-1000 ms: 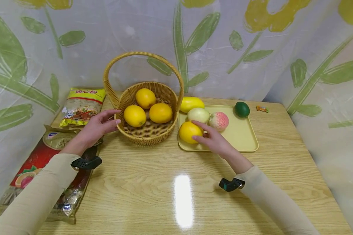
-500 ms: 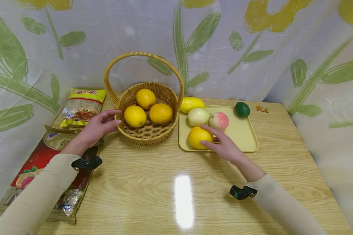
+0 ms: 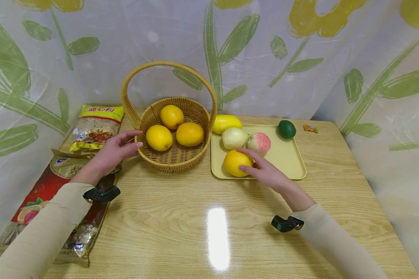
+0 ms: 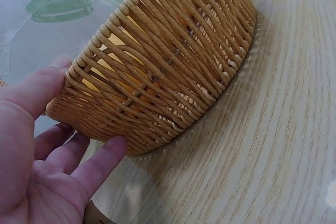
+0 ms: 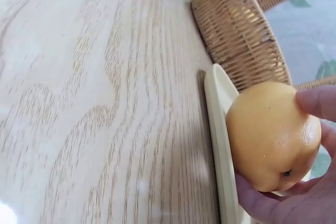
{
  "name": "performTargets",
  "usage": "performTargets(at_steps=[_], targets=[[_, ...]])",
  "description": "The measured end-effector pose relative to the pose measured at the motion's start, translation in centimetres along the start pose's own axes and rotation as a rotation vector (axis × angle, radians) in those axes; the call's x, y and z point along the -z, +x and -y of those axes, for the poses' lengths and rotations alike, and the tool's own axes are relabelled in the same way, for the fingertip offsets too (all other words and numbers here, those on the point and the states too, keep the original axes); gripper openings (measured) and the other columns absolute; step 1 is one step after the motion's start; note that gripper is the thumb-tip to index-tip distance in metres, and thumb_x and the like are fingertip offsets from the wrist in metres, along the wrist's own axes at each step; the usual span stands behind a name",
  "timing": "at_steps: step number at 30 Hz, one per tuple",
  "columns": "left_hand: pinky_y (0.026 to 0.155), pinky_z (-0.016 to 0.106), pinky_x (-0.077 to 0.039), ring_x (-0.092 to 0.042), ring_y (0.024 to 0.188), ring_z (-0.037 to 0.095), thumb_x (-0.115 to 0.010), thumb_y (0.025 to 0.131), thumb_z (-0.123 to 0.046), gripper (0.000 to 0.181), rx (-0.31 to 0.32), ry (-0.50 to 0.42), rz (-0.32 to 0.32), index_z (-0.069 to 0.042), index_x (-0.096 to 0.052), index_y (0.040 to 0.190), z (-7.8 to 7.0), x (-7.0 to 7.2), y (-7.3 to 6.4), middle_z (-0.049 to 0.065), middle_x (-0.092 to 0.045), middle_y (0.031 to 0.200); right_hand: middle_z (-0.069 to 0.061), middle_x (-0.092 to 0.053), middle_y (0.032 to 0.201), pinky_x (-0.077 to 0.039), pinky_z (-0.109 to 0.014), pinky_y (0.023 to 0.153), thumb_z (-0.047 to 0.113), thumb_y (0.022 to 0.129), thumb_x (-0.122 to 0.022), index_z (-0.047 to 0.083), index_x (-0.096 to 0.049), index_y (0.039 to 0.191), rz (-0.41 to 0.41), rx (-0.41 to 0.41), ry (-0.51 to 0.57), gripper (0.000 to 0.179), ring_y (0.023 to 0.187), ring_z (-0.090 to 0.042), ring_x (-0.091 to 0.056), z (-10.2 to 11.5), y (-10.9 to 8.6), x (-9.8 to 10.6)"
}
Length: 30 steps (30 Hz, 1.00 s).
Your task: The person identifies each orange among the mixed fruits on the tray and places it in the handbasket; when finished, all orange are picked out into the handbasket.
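My left hand grips the left rim of a round wicker basket with a tall handle. In the left wrist view, the thumb goes over the basket's rim and the fingers touch its outer wall. Inside are three yellow-orange fruits. My right hand holds a round, deep-yellow orange at the front left of a pale yellow tray. Seen from the right wrist, thumb and fingers sit around the orange, just inside the tray's edge.
Also on the tray are a yellow oblong fruit, a pale green fruit, a pink peach and a dark green fruit. A small wrapped candy lies farther right. Two food bags lie left of the basket.
My right hand has shifted the orange rightward along the tray's front, away from the basket; over the last half second it has barely moved. The left hand stays at the basket rim.
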<state>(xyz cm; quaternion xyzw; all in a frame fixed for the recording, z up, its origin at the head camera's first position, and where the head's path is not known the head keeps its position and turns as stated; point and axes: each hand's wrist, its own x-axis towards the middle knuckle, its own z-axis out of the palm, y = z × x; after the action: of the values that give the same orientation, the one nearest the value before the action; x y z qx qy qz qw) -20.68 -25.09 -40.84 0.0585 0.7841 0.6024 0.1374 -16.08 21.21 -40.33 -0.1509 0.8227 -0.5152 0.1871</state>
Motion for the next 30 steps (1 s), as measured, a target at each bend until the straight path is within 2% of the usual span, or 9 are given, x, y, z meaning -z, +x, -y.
performTargets(at_steps=[4,9,13,22,30], targets=[[0.097,0.036,-0.052,-0.056,0.114,0.012,-0.062,0.097,-0.034,0.063,0.003,-0.002,-0.002,-0.008,-0.037,0.149,-0.03,0.01,-0.02,0.012,-0.032,0.153,-0.005,-0.038,0.150,-0.039,-0.046,0.103,0.029,0.101,-0.057,0.023,-0.035,0.153,0.017,0.007,-0.018,0.057,0.128,-0.029,-0.040,0.18,0.19,-0.15],[0.099,0.039,-0.050,-0.054,0.120,0.020,-0.062,0.097,-0.035,0.064,0.010,0.004,0.001,-0.009,-0.036,0.150,-0.06,0.01,-0.09,0.012,-0.031,0.154,-0.004,-0.041,0.146,-0.042,-0.044,0.099,0.033,0.099,-0.060,0.026,-0.039,0.150,-0.001,-0.010,-0.020,0.056,0.123,-0.029,-0.044,0.12,0.36,-0.30],[0.099,0.040,-0.050,-0.054,0.120,0.019,-0.062,0.097,-0.036,0.064,0.010,0.012,-0.002,-0.010,-0.037,0.150,-0.08,-0.02,-0.08,0.012,-0.031,0.154,-0.005,-0.046,0.141,-0.042,-0.043,0.098,0.035,0.097,-0.062,0.025,-0.042,0.147,-0.015,-0.001,-0.032,0.055,0.118,-0.029,-0.047,0.13,0.54,-0.45],[0.096,0.034,-0.052,-0.050,0.124,0.025,-0.062,0.097,-0.033,0.063,0.000,-0.008,0.000,-0.008,-0.036,0.150,0.21,0.00,0.09,0.012,-0.029,0.155,-0.005,-0.041,0.148,-0.026,-0.051,0.113,0.027,0.100,-0.058,0.018,-0.042,0.150,0.018,0.090,-0.116,0.053,0.133,-0.028,-0.034,0.21,0.78,-0.53],[0.097,0.036,-0.052,-0.050,0.125,0.027,-0.062,0.097,-0.034,0.064,-0.002,-0.004,-0.002,-0.008,-0.037,0.149,0.28,0.01,0.15,0.013,-0.030,0.154,-0.007,-0.042,0.147,-0.030,-0.055,0.109,0.027,0.100,-0.059,0.018,-0.045,0.148,-0.028,0.101,-0.177,0.051,0.127,-0.031,-0.036,0.49,0.45,-1.02]])
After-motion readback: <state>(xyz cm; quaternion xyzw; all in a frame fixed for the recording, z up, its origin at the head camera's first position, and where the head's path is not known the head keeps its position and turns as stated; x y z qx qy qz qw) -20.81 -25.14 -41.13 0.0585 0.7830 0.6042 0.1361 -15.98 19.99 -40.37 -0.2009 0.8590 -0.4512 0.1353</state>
